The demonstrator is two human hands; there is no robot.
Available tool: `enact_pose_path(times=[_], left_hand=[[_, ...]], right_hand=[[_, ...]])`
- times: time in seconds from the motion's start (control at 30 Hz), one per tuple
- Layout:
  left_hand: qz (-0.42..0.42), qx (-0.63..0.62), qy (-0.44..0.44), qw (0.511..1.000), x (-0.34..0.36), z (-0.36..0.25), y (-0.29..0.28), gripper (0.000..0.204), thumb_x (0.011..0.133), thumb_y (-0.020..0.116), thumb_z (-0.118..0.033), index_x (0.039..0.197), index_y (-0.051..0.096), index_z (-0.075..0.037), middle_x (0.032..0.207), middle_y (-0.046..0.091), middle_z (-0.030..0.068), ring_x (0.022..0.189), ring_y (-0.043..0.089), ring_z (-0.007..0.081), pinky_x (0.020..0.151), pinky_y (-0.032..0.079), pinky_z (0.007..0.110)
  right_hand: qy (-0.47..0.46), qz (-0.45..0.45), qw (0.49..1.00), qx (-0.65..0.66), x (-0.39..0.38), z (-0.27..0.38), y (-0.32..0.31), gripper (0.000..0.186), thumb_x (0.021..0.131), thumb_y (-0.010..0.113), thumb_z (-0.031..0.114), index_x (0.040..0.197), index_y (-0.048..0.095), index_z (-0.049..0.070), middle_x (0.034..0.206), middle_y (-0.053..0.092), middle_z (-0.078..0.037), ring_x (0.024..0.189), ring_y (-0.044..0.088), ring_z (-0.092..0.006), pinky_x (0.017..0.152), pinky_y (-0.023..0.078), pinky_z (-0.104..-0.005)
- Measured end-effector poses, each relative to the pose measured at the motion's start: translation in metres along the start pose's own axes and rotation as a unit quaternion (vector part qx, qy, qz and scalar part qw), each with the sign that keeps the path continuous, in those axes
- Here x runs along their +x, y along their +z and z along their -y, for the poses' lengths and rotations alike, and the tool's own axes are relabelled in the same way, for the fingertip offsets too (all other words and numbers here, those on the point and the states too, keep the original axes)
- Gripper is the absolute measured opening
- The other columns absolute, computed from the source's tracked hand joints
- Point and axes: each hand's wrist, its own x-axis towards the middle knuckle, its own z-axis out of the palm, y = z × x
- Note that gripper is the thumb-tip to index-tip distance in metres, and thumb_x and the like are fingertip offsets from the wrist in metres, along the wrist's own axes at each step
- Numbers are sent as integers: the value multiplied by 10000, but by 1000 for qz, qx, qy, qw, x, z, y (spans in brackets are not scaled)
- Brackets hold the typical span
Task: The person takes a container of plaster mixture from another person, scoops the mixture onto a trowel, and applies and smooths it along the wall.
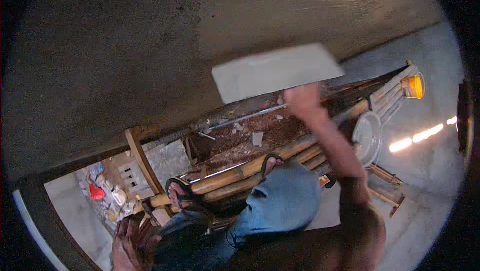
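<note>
Board, pale, was near the wall, right hand fisted at its lower edge, apparently keeping its face free; left hand low, grip unclear; tub beside bamboo poles, likely for reach.

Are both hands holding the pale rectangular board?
No, only the right hand holds the pale board; the left hand is apart from it.
</note>
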Motion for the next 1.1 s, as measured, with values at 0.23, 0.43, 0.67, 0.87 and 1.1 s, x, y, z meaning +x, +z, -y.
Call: enact_pose_path(times=[0.23,0.43,0.67,0.87,1.1], left_hand=[[23,-45,-94,994,-14,8,18,488,929,705,-231,1364,557,-69,1263,643,137,1064,641,273,876,527,361],[24,-68,-111,991,-22,16,29,500,921,712,-250,1360,558,-68,1253,647,141,1063,642,272,882,525,363],[-5,-76,-48,996,-26,20,23,514,912,721,-272,1355,559,-66,1241,652,145,1063,644,270,889,523,366],[-38,-34,68,996,-7,19,11,528,904,728,-290,1351,560,-64,1231,655,148,1062,646,269,895,521,368],[-37,28,136,990,19,8,-11,544,895,737,-312,1346,562,-62,1219,660,152,1061,648,267,903,519,370]], right_hand=[[-45,51,988,135,-37,50,241,251,846,603,151,1013,689,-16,972,692,-251,1005,648,-431,934,478,-526],[-92,179,972,117,28,61,230,234,873,598,211,931,679,0,779,701,-213,783,685,-428,858,515,-524],[-82,130,979,138,77,58,39,253,932,618,271,963,661,24,769,669,-230,785,667,-443,730,513,-549],[-88,100,986,97,115,36,-134,272,945,642,291,1010,670,28,871,679,-226,811,661,-427,707,507,-515],[-187,-143,964,125,151,7,-305,254,936,674,234,1032,685,-1,933,710,-111,754,674,-254,701,538,-372]])
